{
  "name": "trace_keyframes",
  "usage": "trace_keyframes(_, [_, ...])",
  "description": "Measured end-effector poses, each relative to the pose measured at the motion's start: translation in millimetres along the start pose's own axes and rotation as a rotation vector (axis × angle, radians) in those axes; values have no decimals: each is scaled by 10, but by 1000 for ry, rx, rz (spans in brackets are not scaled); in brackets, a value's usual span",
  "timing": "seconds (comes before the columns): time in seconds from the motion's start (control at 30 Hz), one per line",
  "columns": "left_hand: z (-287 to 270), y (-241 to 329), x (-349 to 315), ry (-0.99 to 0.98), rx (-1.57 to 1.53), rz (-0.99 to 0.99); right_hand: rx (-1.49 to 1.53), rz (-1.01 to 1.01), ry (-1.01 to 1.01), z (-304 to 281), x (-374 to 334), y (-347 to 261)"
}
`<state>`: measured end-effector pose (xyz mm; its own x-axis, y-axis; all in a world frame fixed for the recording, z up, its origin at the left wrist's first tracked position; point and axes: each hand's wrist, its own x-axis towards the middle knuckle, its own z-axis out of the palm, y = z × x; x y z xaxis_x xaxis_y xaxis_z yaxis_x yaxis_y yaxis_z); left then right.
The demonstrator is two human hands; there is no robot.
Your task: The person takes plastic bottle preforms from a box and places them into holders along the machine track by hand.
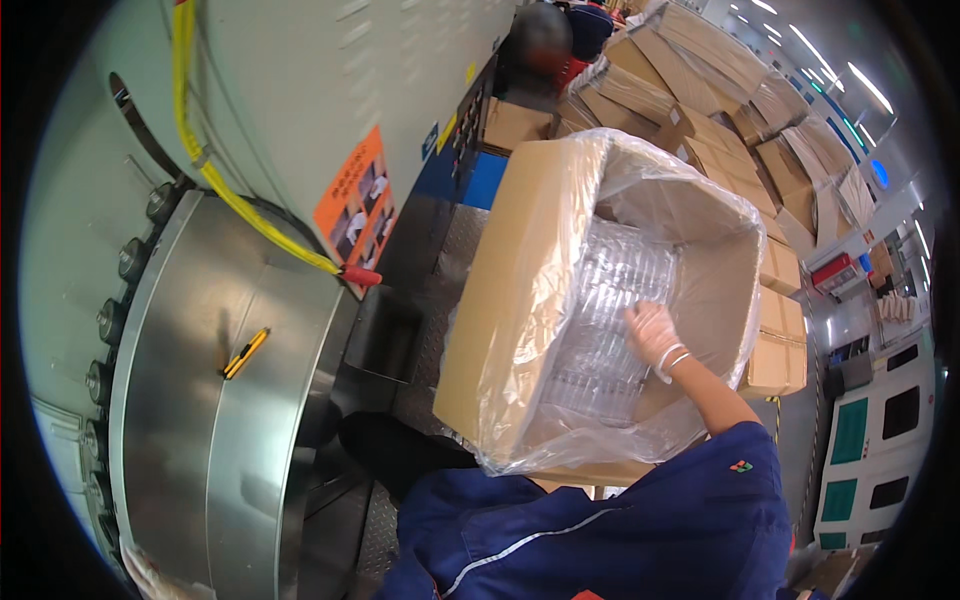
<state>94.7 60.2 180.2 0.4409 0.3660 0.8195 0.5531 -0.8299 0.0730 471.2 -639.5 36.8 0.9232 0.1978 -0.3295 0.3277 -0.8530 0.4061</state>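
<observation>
My right hand (655,336), in a thin translucent glove, reaches into a large cardboard box (515,260). Its fingers are curled in against rows of clear plastic pieces (605,345), perhaps tubes or small bottles; whether one is between the fingers cannot be made out. A clear plastic liner (715,210) covers the box's walls and hangs over its rim. Far off at the lower left edge, part of my gloved left hand (155,578) shows by the metal tray (170,400); its fingers are mostly hidden. A yellow and black utility knife (247,353) lies on that tray.
A pale machine panel (300,70) with a yellow hose (245,215) and an orange notice (358,205) stands left. Black knobs (112,320) line the tray. Stacked cartons (715,145) fill the space behind and right of the box. A person (545,40) is at the top.
</observation>
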Motion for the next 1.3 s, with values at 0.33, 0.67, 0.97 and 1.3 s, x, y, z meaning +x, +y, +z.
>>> trace_keyframes(0.33, [717, 1289, -217, -266, -957, -581, -313, -339, -75, 1164, -337, 173])
trace_keyframes(0.67, [908, 1474, -434, -472, -1001, -756, -377, -260, -309, 1117, -192, 197])
trace_keyframes(0.97, [887, 1623, -469, -557, -1073, -744, -265, -206, -393, 964, -155, 172])
trace_keyframes(1.3, [1049, 1704, -671, -648, -1098, -682, -282, -325, -510, 924, 192, 539])
